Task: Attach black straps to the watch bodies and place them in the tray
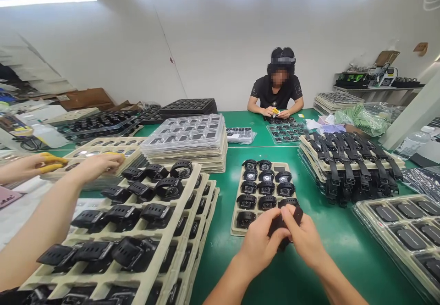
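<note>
Near the middle of the green table, my left hand (263, 241) and my right hand (304, 236) are both closed around a black watch (280, 224), mostly hidden by the fingers. The thumbs press close together on its strap. Just beyond my hands lies a beige tray (234, 220) with rows of black watches, their straps curled in loops. The held watch is over the tray's near right corner. One looped watch (288, 202) in the tray is partly covered by my fingertips.
Stacked trays of watches (178, 241) stand at left, plastic-covered trays (185, 133) behind. At right are stacked trays with long straps (347, 158) and trays of black watch faces (409, 238). A co-worker's arms (44, 208) reach from the left. Another person (277, 89) sits opposite.
</note>
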`<state>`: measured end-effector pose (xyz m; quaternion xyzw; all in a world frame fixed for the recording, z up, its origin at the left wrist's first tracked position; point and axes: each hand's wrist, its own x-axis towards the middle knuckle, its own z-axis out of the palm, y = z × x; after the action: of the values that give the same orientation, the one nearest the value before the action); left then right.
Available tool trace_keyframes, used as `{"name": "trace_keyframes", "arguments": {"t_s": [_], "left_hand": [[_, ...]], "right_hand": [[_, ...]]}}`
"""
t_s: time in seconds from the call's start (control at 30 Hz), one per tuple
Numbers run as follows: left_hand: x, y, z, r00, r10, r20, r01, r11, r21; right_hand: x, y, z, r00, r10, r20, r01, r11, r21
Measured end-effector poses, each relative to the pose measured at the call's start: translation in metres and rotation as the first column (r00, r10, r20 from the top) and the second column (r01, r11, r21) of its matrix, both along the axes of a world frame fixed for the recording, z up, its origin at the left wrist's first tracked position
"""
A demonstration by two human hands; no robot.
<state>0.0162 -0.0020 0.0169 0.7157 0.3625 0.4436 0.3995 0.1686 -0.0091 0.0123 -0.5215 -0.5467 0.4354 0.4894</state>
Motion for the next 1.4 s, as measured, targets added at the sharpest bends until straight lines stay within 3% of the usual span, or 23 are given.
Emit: {"name": "trace_keyframes", "arguments": {"t_s": [0.07,0.17,0.27,0.6,0.83,1.0,1.13,1.23,1.4], "left_hand": [[0.004,0.001,-0.005,0.979,0.052,0.199,-0.017,0.985,-0.171],[0.008,0.002,-0.007,0.848,0.153,0.507,0.089,0.902,-0.422],[0.010,0.002,-0.004,0.754,0.199,0.626,0.178,0.856,-0.486],[0.012,-0.001,-0.008,0.793,0.193,0.578,0.113,0.886,-0.450],[0.008,0.001,-0.002,0.883,0.155,0.444,0.040,0.915,-0.400],[0.011,0.001,-0.006,0.897,0.172,0.407,-0.007,0.926,-0.376],[0.014,0.002,-0.005,0.906,0.188,0.379,-0.027,0.920,-0.390],[0.012,0.003,-0.002,0.891,0.178,0.417,0.037,0.888,-0.458],[0.007,0.005,0.000,0.867,0.008,0.498,0.277,0.824,-0.494]], "right_hand": [[0.001,-0.003,0.000,0.998,0.046,-0.044,-0.044,0.998,0.053],[0.001,-0.005,-0.002,0.978,0.123,-0.169,-0.109,0.990,0.091],[-0.004,-0.003,-0.003,0.977,0.061,-0.202,-0.060,0.998,0.014],[-0.031,0.000,-0.010,0.862,-0.136,-0.488,0.082,0.988,-0.131],[-0.031,-0.001,-0.008,0.778,-0.166,-0.606,0.045,0.977,-0.209],[-0.030,-0.001,-0.009,0.823,-0.096,-0.559,-0.004,0.985,-0.175],[-0.031,-0.004,-0.010,0.832,-0.128,-0.540,0.055,0.987,-0.148],[-0.027,-0.006,-0.006,0.869,-0.010,-0.495,-0.043,0.995,-0.095],[-0.006,-0.001,0.009,0.945,0.131,-0.298,-0.145,0.989,-0.024]]}}
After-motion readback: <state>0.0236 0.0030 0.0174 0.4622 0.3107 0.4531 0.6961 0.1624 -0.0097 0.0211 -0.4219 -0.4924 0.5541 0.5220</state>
